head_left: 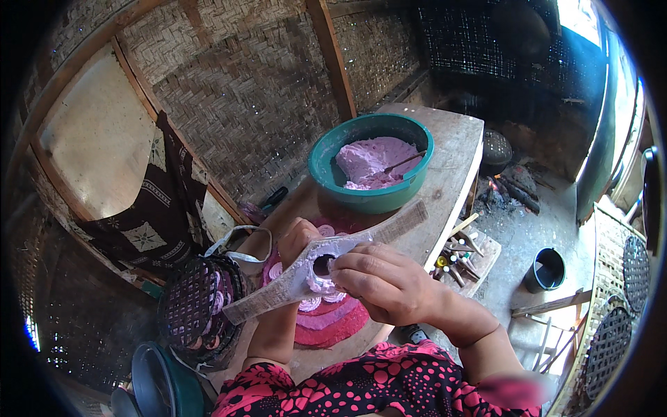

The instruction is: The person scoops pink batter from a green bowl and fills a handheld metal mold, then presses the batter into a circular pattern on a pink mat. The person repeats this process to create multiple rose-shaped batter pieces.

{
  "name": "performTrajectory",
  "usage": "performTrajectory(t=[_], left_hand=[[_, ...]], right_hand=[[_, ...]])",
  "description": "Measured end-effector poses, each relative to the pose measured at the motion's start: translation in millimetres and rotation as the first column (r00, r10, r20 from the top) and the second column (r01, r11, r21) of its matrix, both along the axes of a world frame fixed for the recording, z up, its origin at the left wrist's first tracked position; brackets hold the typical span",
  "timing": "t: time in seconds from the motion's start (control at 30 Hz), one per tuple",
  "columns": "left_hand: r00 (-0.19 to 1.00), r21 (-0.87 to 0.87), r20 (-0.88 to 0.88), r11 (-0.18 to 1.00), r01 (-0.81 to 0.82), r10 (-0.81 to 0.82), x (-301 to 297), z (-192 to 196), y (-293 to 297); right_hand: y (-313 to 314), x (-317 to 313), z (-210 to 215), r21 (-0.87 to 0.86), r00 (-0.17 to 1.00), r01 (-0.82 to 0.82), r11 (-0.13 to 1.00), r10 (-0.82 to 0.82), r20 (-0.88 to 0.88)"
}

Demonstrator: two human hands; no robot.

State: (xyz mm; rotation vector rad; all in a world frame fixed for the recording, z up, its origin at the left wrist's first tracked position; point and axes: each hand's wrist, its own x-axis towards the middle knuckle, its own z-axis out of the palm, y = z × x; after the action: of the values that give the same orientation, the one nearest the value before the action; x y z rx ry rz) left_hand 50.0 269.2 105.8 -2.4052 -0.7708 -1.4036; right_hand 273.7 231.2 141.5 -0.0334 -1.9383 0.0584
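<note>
A wooden hand press (pixel 258 304), a long flat bar with a round tube in its middle, is held tilted in front of me. Pink dough (pixel 318 284) smears the rim around the dark hole. Behind the bar, my left hand (pixel 299 237) is closed on the press, its fingers partly hidden. My right hand (pixel 384 279) has its fingers curled at the tube's rim, touching the press and the dough there. Below lies a round pink mat (pixel 340 329) with coiled pink dough swirls (pixel 310 304) on it, partly covered by my hands and the press.
Farther back on the table (pixel 455 142) stands a green basin (pixel 326 182) of pink dough with a spoon (pixel 405 161). Left of the mat are stacked woven round trays (pixel 191 306). Bottles and tools (pixel 458 260) sit lower right, near a black bucket (pixel 546 270) and a small fire (pixel 495 185).
</note>
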Motion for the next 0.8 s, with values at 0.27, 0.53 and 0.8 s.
performTrajectory(t=[0.27,0.53,0.8], left_hand=[[1.0,0.008,-0.029,1.0,0.003,-0.003,1,3,0],[0.918,-0.297,0.395,0.951,0.091,0.036,30,28,-11],[0.239,-0.065,0.844,-0.351,0.934,0.48,102,-8,67]], right_hand=[[-5,6,4,-0.12,0.996,-0.08,0.99,0.075,-0.044],[-50,106,4,-0.156,0.619,-0.24,0.958,0.027,-0.785],[11,166,-79,-0.399,0.448,-0.554,0.731,-0.142,-0.883]])
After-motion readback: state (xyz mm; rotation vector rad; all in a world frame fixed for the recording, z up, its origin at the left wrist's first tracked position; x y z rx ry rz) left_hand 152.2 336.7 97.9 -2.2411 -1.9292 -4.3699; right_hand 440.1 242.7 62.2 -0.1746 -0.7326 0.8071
